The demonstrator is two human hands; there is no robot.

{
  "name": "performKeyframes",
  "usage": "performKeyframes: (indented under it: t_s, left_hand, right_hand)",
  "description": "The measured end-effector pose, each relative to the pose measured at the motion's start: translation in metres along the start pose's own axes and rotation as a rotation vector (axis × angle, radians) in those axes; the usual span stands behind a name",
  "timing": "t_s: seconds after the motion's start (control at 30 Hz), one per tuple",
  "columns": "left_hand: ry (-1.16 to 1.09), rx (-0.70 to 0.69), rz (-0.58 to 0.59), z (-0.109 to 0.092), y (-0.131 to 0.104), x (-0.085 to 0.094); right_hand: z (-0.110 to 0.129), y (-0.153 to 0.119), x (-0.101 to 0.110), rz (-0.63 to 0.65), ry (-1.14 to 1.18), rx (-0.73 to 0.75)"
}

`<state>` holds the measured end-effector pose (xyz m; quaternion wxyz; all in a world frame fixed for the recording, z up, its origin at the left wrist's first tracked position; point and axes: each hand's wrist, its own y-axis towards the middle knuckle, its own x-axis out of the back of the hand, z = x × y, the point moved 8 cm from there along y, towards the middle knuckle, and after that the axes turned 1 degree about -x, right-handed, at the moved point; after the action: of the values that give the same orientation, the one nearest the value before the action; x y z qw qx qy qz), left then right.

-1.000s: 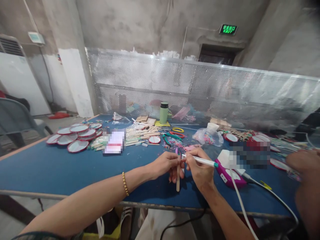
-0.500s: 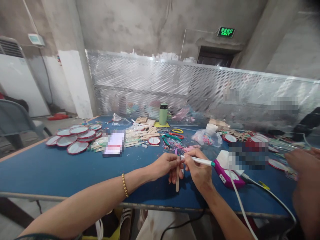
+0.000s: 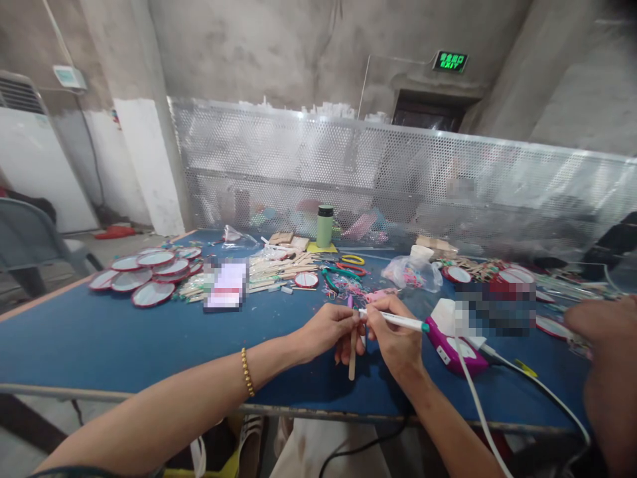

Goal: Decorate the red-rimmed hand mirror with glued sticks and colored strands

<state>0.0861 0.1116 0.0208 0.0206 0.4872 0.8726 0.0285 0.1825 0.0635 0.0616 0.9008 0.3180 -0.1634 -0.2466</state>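
Observation:
My left hand (image 3: pixel 334 332) is closed around a flat wooden craft stick (image 3: pixel 352 364), whose rounded lower end points down over the blue table. Something purple shows above the fingers, too small to name. In my right hand (image 3: pixel 395 342) is a white marker (image 3: pixel 398 320) with a green end, gripped like a pen. Its tip meets the upper part of the stick, by my left fingertips. The fingers hide the exact spot of contact.
A phone (image 3: pixel 226 285), craft sticks (image 3: pixel 279 265), and round red-rimmed discs (image 3: pixel 154 293) lie left. Pliers (image 3: pixel 331 281) and a green bottle (image 3: pixel 324 229) stand beyond my hands. A purple power strip (image 3: pixel 455 355) with white cables is right; another person's hand (image 3: pixel 607 352) is far right.
Both hands keep almost the same pose, with the marker at the stick. The other person's hand at the far right has shifted slightly.

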Motion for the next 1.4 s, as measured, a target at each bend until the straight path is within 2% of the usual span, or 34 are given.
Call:
performKeyframes:
  t_s: [0.4,0.87,1.4]
  left_hand:
    - [-0.01,-0.043,0.006,0.0016,0.0018,0.0005]
    - [0.015,-0.012,0.004,0.0027,0.002,-0.0005]
    - [0.022,-0.031,0.005,-0.0019,0.0,-0.0009]
  right_hand:
    - [0.0051,0.0005,0.0011,-0.002,-0.024,0.012]
    - [0.0036,0.0,0.0007,0.005,-0.037,0.026]
    - [-0.0011,0.0003,-0.0017,0.034,0.012,-0.027]
